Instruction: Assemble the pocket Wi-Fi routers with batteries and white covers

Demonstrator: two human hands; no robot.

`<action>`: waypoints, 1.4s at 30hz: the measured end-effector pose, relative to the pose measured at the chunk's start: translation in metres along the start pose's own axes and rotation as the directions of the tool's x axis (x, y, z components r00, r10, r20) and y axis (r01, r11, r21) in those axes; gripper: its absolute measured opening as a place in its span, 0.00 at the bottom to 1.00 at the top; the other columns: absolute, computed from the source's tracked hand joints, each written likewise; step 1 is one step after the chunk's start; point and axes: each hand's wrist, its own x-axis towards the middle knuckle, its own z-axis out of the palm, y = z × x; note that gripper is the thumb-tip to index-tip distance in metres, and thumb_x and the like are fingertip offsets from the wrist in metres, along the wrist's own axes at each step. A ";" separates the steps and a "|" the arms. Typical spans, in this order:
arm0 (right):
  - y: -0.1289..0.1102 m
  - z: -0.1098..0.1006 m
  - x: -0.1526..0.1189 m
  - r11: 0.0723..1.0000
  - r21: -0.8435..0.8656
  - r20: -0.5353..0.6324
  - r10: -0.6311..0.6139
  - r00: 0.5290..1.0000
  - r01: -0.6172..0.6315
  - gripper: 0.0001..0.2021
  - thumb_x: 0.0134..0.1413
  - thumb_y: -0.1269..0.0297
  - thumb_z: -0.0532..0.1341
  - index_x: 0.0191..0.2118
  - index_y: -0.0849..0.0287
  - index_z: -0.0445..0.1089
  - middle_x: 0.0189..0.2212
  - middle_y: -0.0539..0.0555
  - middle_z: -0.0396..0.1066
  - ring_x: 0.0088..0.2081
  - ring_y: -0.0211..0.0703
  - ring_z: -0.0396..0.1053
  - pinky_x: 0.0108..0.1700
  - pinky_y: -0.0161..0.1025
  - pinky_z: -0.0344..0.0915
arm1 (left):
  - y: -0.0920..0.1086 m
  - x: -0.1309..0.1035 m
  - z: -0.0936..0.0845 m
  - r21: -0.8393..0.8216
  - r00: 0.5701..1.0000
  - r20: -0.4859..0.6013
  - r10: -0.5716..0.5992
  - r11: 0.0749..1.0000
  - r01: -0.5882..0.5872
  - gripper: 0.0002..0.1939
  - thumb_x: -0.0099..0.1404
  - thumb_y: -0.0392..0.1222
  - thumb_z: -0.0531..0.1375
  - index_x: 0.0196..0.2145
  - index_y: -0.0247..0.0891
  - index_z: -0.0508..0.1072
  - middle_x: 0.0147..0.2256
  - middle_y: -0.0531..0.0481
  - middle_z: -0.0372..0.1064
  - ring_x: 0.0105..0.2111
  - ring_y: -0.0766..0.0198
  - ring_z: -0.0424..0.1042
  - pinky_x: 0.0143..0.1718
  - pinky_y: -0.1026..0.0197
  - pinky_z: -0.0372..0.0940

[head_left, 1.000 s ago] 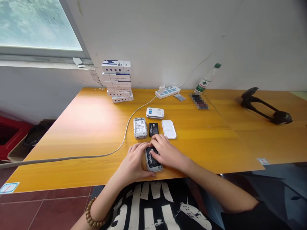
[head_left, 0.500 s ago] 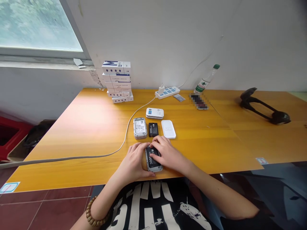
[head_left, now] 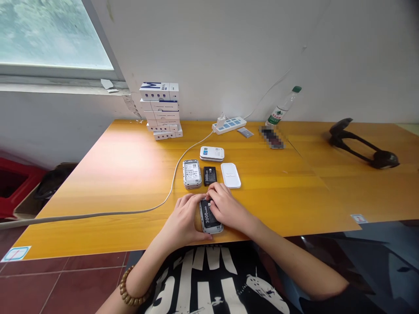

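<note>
A small open-backed grey device (head_left: 210, 219) lies near the front edge of the orange table (head_left: 124, 174), with a black battery marked 3000mAh seated in it. My left hand (head_left: 181, 220) grips the device along its left side. My right hand (head_left: 227, 208) rests on its upper right, fingertips pressing on the battery's far end. Just beyond lie another open device (head_left: 191, 173), a loose black battery (head_left: 210, 175) and a white back cover (head_left: 231, 175). A closed white device (head_left: 212, 153) sits behind them.
A stack of white boxes (head_left: 161, 110) stands at the back by the wall. A white power strip (head_left: 229, 124) feeds a cable (head_left: 131, 212) running left across the table. A plastic bottle (head_left: 282, 108), a phone (head_left: 271, 137) and a black headset-like item (head_left: 363, 144) lie right.
My right fingers have curled in and shifted slightly on the battery's far end. The device and my left hand stay in place.
</note>
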 end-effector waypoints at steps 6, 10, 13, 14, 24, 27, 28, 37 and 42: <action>-0.003 0.001 0.004 0.993 0.081 0.019 0.087 0.996 -0.088 0.08 0.59 0.78 0.56 0.38 0.55 0.62 0.48 0.60 0.65 0.55 0.55 0.63 0.62 0.55 0.65 | 0.003 0.001 -0.001 0.010 1.000 0.007 -0.004 1.000 0.004 0.57 0.44 0.48 0.81 0.66 0.47 0.59 0.62 0.39 0.66 0.61 0.35 0.66 0.59 0.31 0.68; -0.001 0.000 0.002 0.975 0.176 0.041 0.132 0.990 -0.137 0.08 0.59 0.75 0.58 0.38 0.54 0.60 0.47 0.56 0.64 0.53 0.53 0.64 0.61 0.55 0.66 | 0.006 0.002 -0.003 0.033 1.000 0.030 -0.003 0.999 0.002 0.59 0.44 0.48 0.82 0.67 0.45 0.57 0.62 0.37 0.66 0.60 0.35 0.66 0.59 0.32 0.67; -0.003 -0.007 0.000 0.948 0.282 0.039 0.143 0.989 -0.148 0.10 0.57 0.74 0.59 0.37 0.53 0.58 0.46 0.54 0.65 0.52 0.51 0.66 0.60 0.53 0.66 | 0.007 0.003 -0.003 0.038 0.999 0.042 0.002 0.999 -0.003 0.58 0.44 0.49 0.81 0.67 0.45 0.57 0.62 0.37 0.67 0.60 0.34 0.66 0.59 0.32 0.67; -0.006 -0.012 -0.002 0.944 0.300 0.040 0.129 0.991 -0.135 0.10 0.57 0.74 0.60 0.36 0.53 0.58 0.46 0.54 0.65 0.53 0.51 0.66 0.60 0.53 0.66 | 0.006 0.003 -0.003 0.037 0.999 0.042 0.005 0.999 -0.007 0.58 0.44 0.49 0.81 0.67 0.45 0.57 0.62 0.37 0.67 0.60 0.34 0.66 0.59 0.32 0.67; -0.019 -0.046 -0.049 0.953 0.292 0.252 -0.160 0.954 0.083 0.10 0.59 0.77 0.62 0.41 0.53 0.68 0.41 0.52 0.74 0.41 0.47 0.72 0.43 0.41 0.71 | 0.002 0.001 0.001 0.010 0.999 -0.022 0.031 0.999 -0.031 0.54 0.49 0.46 0.78 0.68 0.46 0.56 0.60 0.38 0.68 0.61 0.36 0.67 0.60 0.33 0.67; -0.009 -0.051 -0.046 0.925 0.354 0.165 -0.204 0.965 0.135 0.07 0.63 0.74 0.62 0.42 0.54 0.72 0.40 0.53 0.77 0.42 0.47 0.75 0.46 0.44 0.73 | 0.001 0.001 0.000 0.006 1.000 -0.003 0.028 1.000 -0.028 0.55 0.48 0.47 0.79 0.68 0.46 0.56 0.60 0.38 0.68 0.61 0.35 0.66 0.60 0.32 0.67; -0.003 -0.054 -0.038 0.912 0.392 0.100 -0.173 0.980 0.121 0.06 0.65 0.71 0.63 0.44 0.54 0.73 0.41 0.53 0.78 0.43 0.48 0.76 0.48 0.45 0.74 | 0.001 0.001 0.000 0.006 1.000 0.008 0.027 1.000 -0.027 0.56 0.47 0.47 0.80 0.67 0.47 0.56 0.60 0.38 0.67 0.61 0.35 0.66 0.60 0.31 0.67; 0.066 -0.049 0.082 0.900 0.412 -0.043 0.171 0.984 -0.138 0.18 0.63 0.73 0.62 0.58 0.61 0.73 0.52 0.61 0.79 0.45 0.50 0.78 0.54 0.51 0.75 | 0.002 -0.001 -0.008 -0.081 0.998 0.043 0.035 0.996 -0.032 0.53 0.49 0.42 0.78 0.67 0.49 0.57 0.64 0.40 0.65 0.64 0.36 0.64 0.64 0.30 0.64; 0.076 -0.041 0.091 0.976 0.199 0.007 0.088 0.996 -0.088 0.19 0.64 0.69 0.64 0.59 0.58 0.75 0.55 0.63 0.75 0.55 0.56 0.74 0.62 0.57 0.70 | 0.000 -0.006 -0.031 -0.260 0.998 -0.008 0.066 0.963 -0.065 0.50 0.55 0.42 0.75 0.68 0.51 0.55 0.67 0.39 0.60 0.67 0.41 0.63 0.66 0.36 0.66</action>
